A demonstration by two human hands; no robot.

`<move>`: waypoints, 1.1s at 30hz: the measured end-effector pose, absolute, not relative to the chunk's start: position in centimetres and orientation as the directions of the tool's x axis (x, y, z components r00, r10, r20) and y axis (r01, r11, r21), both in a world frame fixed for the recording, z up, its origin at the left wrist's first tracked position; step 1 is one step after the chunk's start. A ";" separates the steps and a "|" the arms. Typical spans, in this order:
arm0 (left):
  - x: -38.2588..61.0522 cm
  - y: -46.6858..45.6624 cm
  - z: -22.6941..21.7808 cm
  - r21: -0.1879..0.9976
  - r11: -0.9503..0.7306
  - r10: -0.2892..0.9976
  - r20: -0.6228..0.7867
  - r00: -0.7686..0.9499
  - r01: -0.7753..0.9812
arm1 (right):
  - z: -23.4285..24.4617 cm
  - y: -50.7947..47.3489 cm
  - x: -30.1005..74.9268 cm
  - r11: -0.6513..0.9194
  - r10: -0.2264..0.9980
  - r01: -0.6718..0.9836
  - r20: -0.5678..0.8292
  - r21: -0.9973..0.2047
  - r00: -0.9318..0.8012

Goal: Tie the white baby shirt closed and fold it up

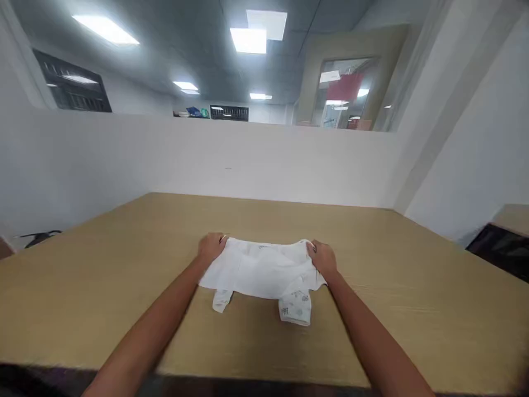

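Observation:
A small white garment (261, 271) with a faint grey print lies partly folded on the tan wooden table (103, 275). Two short sleeve or leg ends stick out toward me along its near edge. My left hand (210, 246) grips the far left corner of the garment. My right hand (322, 258) grips its far right corner. Both arms reach forward from the near table edge, and the cloth is stretched flat between the hands.
A white partition wall (248, 157) runs along the far table edge and up the right side. A dark object (39, 237) lies beyond the table's left edge. A black item (502, 248) sits at the right beside the table.

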State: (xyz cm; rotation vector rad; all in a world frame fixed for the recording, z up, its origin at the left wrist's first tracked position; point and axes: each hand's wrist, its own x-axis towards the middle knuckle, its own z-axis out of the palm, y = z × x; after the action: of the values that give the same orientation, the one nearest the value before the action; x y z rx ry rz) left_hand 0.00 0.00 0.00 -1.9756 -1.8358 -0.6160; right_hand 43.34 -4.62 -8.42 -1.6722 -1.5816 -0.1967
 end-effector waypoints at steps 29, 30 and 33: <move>12.6 -6.4 8.8 0.719 -0.503 0.779 0.137 0.611 0.479 | -9.1 -2.2 44.5 0.437 0.712 0.509 0.631 -0.742 0.307; 11.9 -6.6 8.0 0.668 -0.573 0.760 0.217 0.612 0.475 | -9.1 -2.2 44.5 0.446 0.716 0.494 0.629 -0.746 0.303; 9.1 -6.8 4.1 0.386 -0.748 0.664 0.427 0.614 0.539 | -9.1 -2.2 44.2 0.471 0.728 0.430 0.614 -0.771 0.304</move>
State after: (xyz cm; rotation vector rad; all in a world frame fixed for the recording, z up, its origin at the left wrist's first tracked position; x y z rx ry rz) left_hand 9.06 -6.76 4.15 -3.0165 -1.1412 -0.9518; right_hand 44.23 -2.21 -9.10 -1.1450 -1.3220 0.2695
